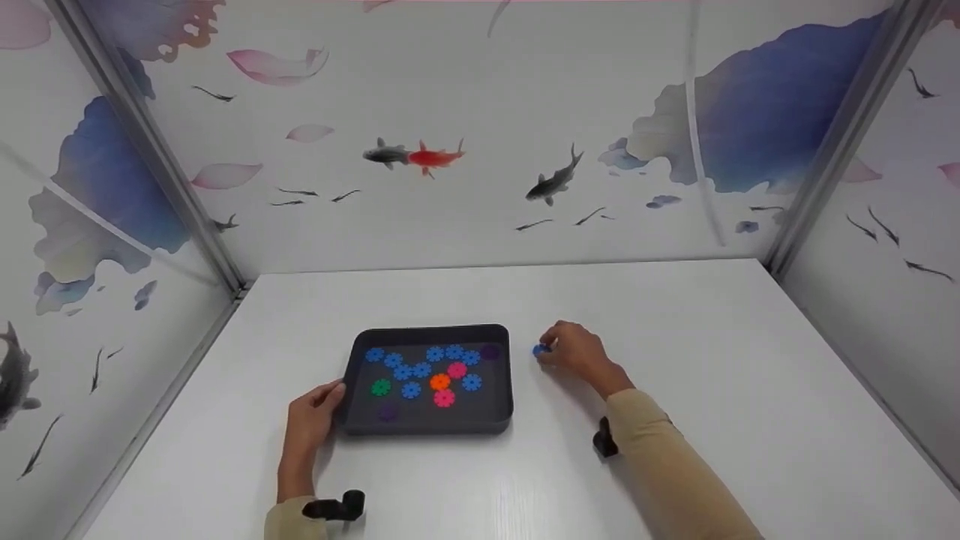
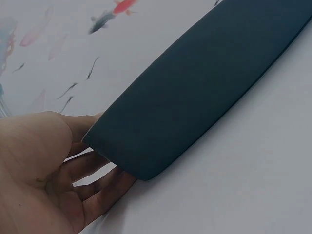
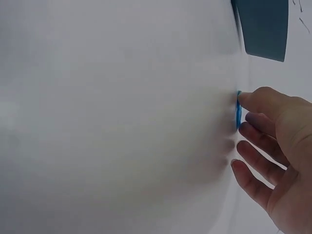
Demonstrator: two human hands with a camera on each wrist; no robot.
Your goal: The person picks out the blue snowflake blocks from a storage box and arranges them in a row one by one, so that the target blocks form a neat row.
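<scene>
White wall panels [image 1: 465, 90] printed with koi, pink petals and blue leaf shapes are enclosing a glossy white tabletop [image 1: 697, 322] on three sides, and grey metal posts [image 1: 840, 135] are framing the corners. On the tabletop, left of centre, a shallow dark grey rectangular tray [image 1: 427, 427] with rounded corners is resting. Inside it, small flat notched discs are lying scattered: nine blue discs [image 1: 411, 390], two pink discs [image 1: 444, 397], an orange disc [image 1: 439, 382] that is sitting between the pink ones, a green disc [image 1: 381, 388] toward the left, and two dark purple discs [image 1: 490, 352], one near the far right corner and one near the front left.

The left hand [image 1: 310, 420] is gripping the tray's left side, its fingers bending around the wall. The right hand [image 1: 577, 351] is pinching a single blue notched disc [image 1: 539, 350] between thumb and fingertip on the tabletop, just beyond the tray's right side; its other fingers are fanning apart. Beige sleeves [image 1: 675, 465] are covering both forearms, and black wrist mounts [image 1: 352, 504] are jutting from the cuffs.
</scene>
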